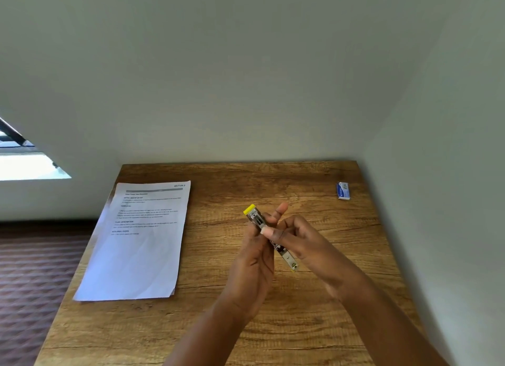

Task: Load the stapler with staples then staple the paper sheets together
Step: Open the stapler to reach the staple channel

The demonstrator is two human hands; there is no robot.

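Both hands hold a small stapler above a wooden table.

The table (314, 324) fills the lower frame, set into a corner of pale walls. The printed paper sheets (142, 245) lie flat on its left side, well apart from the hands. The left hand (252, 267) grips the stapler (258, 219) from below; the right hand (306, 244) pinches its metal middle, forefinger raised. A small blue-and-white staple box (343, 190) rests near the far right edge.

Both hands, left (252, 264) and right (308, 245), around a yellow-tipped stapler (255, 218) above the wooden table (273, 324), paper sheets (139, 242) alongside.
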